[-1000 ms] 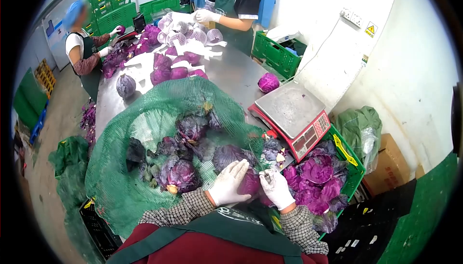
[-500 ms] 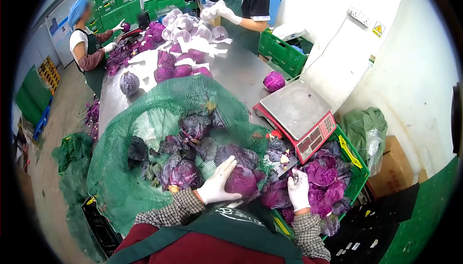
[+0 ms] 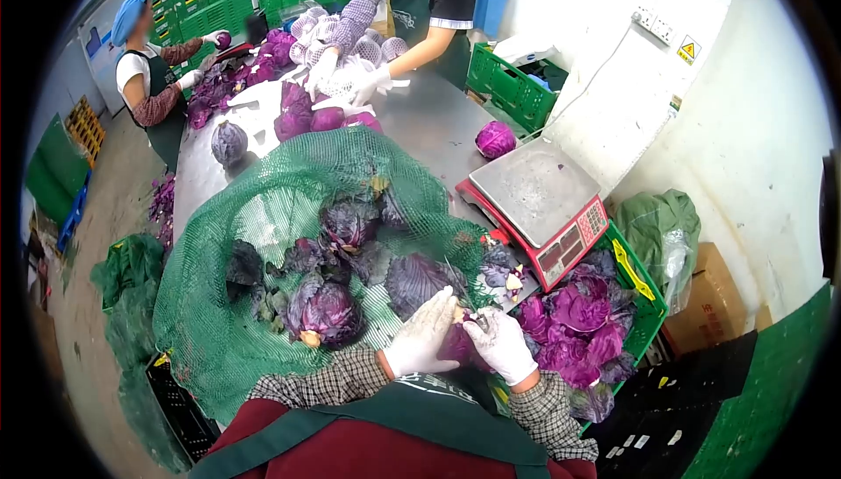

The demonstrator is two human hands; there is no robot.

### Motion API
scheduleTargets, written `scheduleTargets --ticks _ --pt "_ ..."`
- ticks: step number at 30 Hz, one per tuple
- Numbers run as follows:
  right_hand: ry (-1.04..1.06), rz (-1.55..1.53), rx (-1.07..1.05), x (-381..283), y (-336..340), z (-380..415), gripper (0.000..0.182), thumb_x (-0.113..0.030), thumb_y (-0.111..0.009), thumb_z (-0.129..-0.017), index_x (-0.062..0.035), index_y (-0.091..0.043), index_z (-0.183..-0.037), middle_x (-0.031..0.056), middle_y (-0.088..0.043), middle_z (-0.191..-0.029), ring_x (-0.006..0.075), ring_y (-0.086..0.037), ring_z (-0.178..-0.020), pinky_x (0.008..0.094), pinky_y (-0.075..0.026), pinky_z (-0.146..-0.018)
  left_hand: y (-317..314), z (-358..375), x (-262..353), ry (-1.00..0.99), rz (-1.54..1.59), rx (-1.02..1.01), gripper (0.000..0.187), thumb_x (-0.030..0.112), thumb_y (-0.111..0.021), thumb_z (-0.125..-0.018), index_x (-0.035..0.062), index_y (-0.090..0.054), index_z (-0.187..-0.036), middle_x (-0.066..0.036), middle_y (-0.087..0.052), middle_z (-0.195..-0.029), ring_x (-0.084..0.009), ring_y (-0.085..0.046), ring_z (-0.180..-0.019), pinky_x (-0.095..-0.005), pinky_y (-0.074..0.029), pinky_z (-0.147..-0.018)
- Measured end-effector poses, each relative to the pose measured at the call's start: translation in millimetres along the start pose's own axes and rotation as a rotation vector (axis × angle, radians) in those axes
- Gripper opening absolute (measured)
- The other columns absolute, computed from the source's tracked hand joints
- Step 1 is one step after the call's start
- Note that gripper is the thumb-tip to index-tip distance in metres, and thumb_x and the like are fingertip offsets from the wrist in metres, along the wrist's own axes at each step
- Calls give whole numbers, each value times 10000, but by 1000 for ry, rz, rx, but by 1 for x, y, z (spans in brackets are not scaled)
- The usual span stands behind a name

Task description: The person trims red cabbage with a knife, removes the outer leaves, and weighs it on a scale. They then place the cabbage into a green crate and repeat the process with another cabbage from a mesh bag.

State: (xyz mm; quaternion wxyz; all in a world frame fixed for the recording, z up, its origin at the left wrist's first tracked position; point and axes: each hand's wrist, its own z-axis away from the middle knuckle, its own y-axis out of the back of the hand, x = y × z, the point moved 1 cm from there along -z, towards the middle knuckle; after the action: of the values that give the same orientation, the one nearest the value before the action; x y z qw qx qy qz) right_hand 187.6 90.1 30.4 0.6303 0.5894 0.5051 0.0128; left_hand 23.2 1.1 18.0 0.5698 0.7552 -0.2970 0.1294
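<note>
My left hand [image 3: 420, 339] is cupped around the left side of a red cabbage [image 3: 459, 344], close in front of my apron. The cabbage's pale cut stem faces up between my hands. At that stem is my right hand [image 3: 503, 344], its fingers closed on what looks like a small knife [image 3: 477, 318]; most of the knife is hidden. Just beyond my left hand, a dark loose outer leaf [image 3: 419, 285] lies on the green net bag [image 3: 206, 304]. More red cabbages [image 3: 326, 311] rest on the net.
A red-framed scale [image 3: 534, 194] stands on the metal table [image 3: 438, 124], beside a trimmed cabbage [image 3: 496, 139]. A green crate [image 3: 646, 317] of purple leaves is at my right. Across the table, one co-worker [image 3: 429, 15] handles net-wrapped cabbages; another [image 3: 153, 76] stands at left.
My right hand has moved left from over the leaf crate to the cabbage's stem. The held cabbage is turned stem up, nearer my body. The co-worker opposite has reached down to the wrapped cabbages.
</note>
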Motion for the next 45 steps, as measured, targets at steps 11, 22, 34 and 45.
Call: scheduleTargets --ticks 11,22,34,45 --pt "-274 -830 250 -21 43 -23 330 -65 -623 -879 -1 -541 -1193 31 -630 -917 49 -522 -542 190 -421 -463 4 -1 -27 30 118 -19 1188 410 -828 -644 -89 -120 -1457 -323 -196 -1489 -433 -200 -1408 -420 -192 -1165" --pt "-581 -832 -67 9 -46 21 372 -142 -721 -821 -20 -525 -1112 23 -577 -812 75 -504 -481 211 -421 -435 37 16 -68 509 711 -156 1182 422 -830 -685 -165 -122 -1428 -294 -351 -1427 -294 -385 -1334 -327 -297 -1116" --pt "-227 -601 115 54 -93 28 81 -34 -548 -857 -48 -536 -936 -24 -421 -617 67 -431 -471 235 -400 -461 12 12 -86 875 1252 188 672 271 -751 -817 -28 -429 -1325 -178 -554 -1263 -252 -606 -1073 -419 -496 -943" --pt "-180 -186 546 89 58 35 155 73 -536 -810 -24 -567 -926 25 -552 -816 85 -507 -697 232 -439 -620 12 -16 4 937 2208 -245 731 599 -586 -845 78 -466 -1344 -132 -534 -1337 -307 -501 -1228 -520 -357 -1067"
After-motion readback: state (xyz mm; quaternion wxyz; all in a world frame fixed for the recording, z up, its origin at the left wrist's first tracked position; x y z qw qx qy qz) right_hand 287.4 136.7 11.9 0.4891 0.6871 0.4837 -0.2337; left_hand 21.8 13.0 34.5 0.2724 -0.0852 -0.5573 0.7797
